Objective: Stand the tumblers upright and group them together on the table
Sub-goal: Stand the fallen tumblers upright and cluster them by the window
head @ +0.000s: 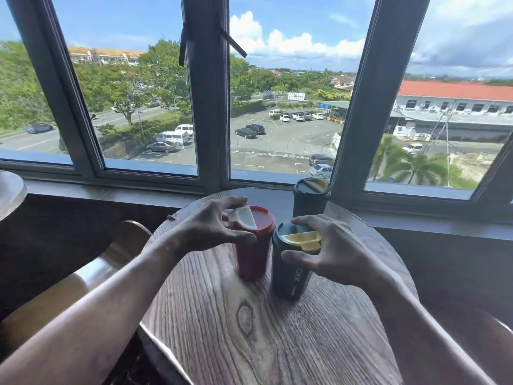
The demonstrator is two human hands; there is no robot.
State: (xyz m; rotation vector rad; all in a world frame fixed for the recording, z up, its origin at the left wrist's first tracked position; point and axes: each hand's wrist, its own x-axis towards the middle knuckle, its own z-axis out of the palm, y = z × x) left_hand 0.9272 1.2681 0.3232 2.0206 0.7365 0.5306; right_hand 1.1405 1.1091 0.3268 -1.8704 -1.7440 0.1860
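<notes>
Beyond the window (211,107) lie a car park, trees and red-roofed buildings; below it a sill runs behind your round wooden table (249,329). Your left hand (213,226) grips the red tumbler (254,259) around its lid, thumb on the near side and fingers over the far rim; the lid carries a white flap. Your right hand (330,251) grips the dark tumbler (288,270) by its lid, which has a yellow flap. Both stand upright just beside each other, a narrow gap between them, the dark one to the red one's right. White lettering runs up the dark tumbler's side, too blurred to read. A third tumbler (311,198), dark with a yellow flap, stands upright behind the dark one, at the table's far edge against the sill. Nearer to you than the red tumbler, the tabletop is bare wood grain with a knot. Left of the table sits a curved wooden chair back (91,273).
</notes>
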